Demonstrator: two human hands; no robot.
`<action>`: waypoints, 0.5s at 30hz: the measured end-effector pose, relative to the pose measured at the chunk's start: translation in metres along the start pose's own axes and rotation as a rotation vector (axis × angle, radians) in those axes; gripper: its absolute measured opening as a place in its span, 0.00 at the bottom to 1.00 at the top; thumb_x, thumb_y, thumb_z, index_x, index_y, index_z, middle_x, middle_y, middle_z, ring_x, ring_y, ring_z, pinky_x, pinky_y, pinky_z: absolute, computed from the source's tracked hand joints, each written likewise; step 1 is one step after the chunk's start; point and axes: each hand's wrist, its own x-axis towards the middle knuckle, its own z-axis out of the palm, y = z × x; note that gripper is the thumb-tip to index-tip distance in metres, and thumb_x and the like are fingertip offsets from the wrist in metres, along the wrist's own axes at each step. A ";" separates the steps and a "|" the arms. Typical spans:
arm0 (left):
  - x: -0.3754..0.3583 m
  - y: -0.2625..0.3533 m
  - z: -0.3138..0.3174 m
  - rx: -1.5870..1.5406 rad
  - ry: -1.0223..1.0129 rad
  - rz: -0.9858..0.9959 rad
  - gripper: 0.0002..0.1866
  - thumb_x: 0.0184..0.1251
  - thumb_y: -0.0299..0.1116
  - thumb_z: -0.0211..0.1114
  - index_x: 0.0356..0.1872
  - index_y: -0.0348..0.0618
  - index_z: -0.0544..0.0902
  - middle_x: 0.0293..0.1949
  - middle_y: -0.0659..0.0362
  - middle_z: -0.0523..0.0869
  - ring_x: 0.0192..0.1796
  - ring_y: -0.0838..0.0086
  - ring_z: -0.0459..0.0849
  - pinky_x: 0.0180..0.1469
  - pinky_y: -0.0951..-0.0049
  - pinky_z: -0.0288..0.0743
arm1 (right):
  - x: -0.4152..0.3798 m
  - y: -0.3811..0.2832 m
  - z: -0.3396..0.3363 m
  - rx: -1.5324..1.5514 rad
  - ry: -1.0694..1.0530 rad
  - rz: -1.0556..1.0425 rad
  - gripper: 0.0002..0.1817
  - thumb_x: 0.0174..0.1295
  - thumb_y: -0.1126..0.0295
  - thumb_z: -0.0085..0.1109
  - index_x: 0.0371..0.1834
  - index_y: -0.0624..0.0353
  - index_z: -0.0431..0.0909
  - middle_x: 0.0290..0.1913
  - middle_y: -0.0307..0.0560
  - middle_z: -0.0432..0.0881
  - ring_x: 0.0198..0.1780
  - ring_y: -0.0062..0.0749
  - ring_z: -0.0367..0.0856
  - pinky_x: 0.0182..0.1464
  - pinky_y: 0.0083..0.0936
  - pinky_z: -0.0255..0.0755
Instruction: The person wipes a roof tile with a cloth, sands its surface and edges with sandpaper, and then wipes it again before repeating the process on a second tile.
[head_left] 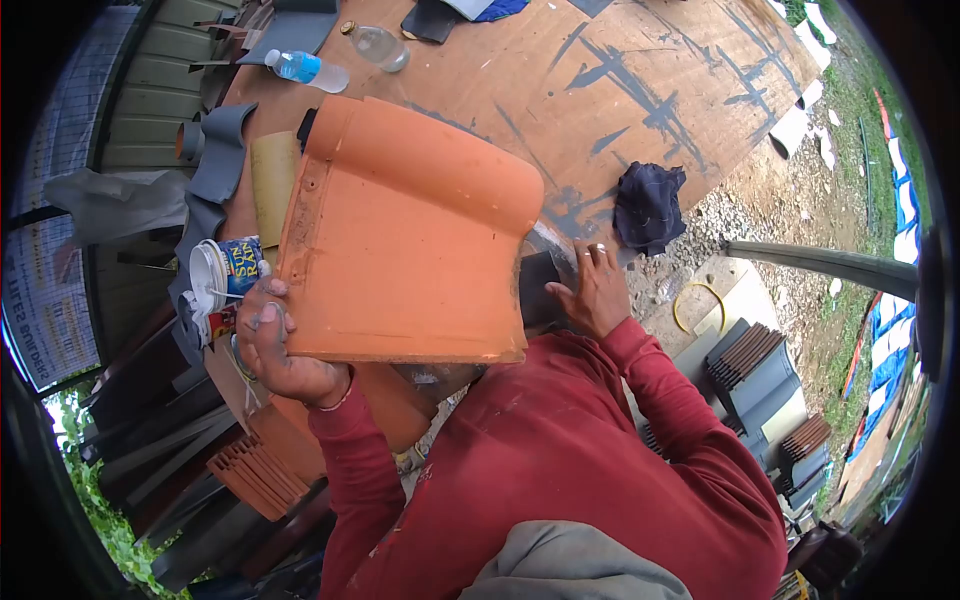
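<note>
A large orange roof tile [415, 250], curved along its far side, is lifted at a tilt in front of me. My left hand [275, 345] is closed around its left edge near the bottom corner, with grey smears on the fingertips. My right hand [598, 290] is off the tile, by its lower right side, fingers stretched and thumb apart. Close to those fingers lies a whitish, see-through strip [556, 248], and a dark grey piece [538, 285] shows beside the thumb. Part of the table is hidden behind the tile.
The wooden table [480, 65] has grey paint streaks. On it are a blue-labelled bottle [308, 71], a clear bottle [376, 47] and a dark cloth [650, 207]. Paint cans [238, 265] stand at left. Stacked orange tiles [258, 475] and grey tiles [755, 375] flank me.
</note>
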 end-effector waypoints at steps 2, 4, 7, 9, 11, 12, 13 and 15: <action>-0.006 -0.014 -0.014 -0.050 0.023 -0.016 0.11 0.67 0.32 0.54 0.24 0.46 0.71 0.28 0.61 0.65 0.46 0.65 0.74 0.72 0.54 0.67 | 0.000 -0.011 0.017 -0.012 -0.012 -0.040 0.35 0.58 0.58 0.76 0.64 0.67 0.74 0.59 0.63 0.78 0.60 0.57 0.76 0.60 0.44 0.73; -0.010 -0.027 -0.030 -0.143 0.054 -0.082 0.10 0.66 0.31 0.54 0.24 0.46 0.71 0.29 0.61 0.65 0.49 0.63 0.74 0.73 0.52 0.67 | -0.004 -0.013 0.025 -0.022 -0.024 -0.082 0.34 0.56 0.59 0.76 0.61 0.66 0.75 0.58 0.62 0.78 0.60 0.57 0.76 0.59 0.44 0.73; -0.011 -0.048 -0.050 -0.185 0.015 -0.075 0.09 0.65 0.31 0.55 0.24 0.46 0.69 0.31 0.61 0.66 0.53 0.62 0.74 0.75 0.51 0.64 | -0.002 -0.016 0.031 0.087 -0.021 -0.028 0.25 0.55 0.67 0.75 0.52 0.63 0.75 0.54 0.62 0.78 0.59 0.61 0.76 0.57 0.47 0.72; -0.011 -0.051 -0.050 -0.238 0.026 -0.102 0.09 0.64 0.31 0.55 0.24 0.47 0.69 0.31 0.61 0.66 0.54 0.62 0.74 0.76 0.51 0.63 | -0.005 -0.002 0.023 0.383 -0.033 0.110 0.18 0.56 0.74 0.70 0.46 0.60 0.71 0.45 0.62 0.79 0.52 0.64 0.78 0.51 0.49 0.72; -0.020 -0.054 -0.054 -0.278 0.047 -0.144 0.09 0.63 0.31 0.56 0.25 0.47 0.68 0.32 0.61 0.67 0.55 0.62 0.73 0.77 0.51 0.62 | -0.004 0.007 -0.006 0.526 -0.029 0.206 0.18 0.59 0.79 0.68 0.49 0.60 0.70 0.40 0.62 0.81 0.44 0.68 0.81 0.46 0.49 0.75; -0.025 -0.058 -0.058 -0.292 0.095 -0.187 0.08 0.62 0.31 0.56 0.25 0.47 0.68 0.32 0.61 0.67 0.56 0.62 0.73 0.77 0.50 0.62 | -0.001 0.006 -0.025 0.577 0.001 0.239 0.18 0.60 0.79 0.68 0.50 0.60 0.70 0.41 0.62 0.82 0.44 0.68 0.83 0.45 0.48 0.76; -0.028 -0.063 -0.062 -0.309 0.141 -0.224 0.08 0.61 0.31 0.57 0.25 0.48 0.68 0.33 0.61 0.68 0.57 0.63 0.73 0.77 0.50 0.62 | 0.001 0.010 -0.036 0.544 0.078 0.218 0.20 0.62 0.79 0.68 0.54 0.58 0.71 0.45 0.62 0.85 0.48 0.64 0.87 0.48 0.45 0.78; -0.041 -0.083 -0.079 -0.361 0.161 -0.262 0.08 0.60 0.31 0.55 0.24 0.48 0.67 0.32 0.61 0.68 0.55 0.63 0.73 0.77 0.51 0.62 | 0.006 0.005 -0.073 0.494 0.149 0.250 0.27 0.61 0.79 0.68 0.65 0.57 0.74 0.45 0.58 0.87 0.47 0.55 0.90 0.48 0.42 0.81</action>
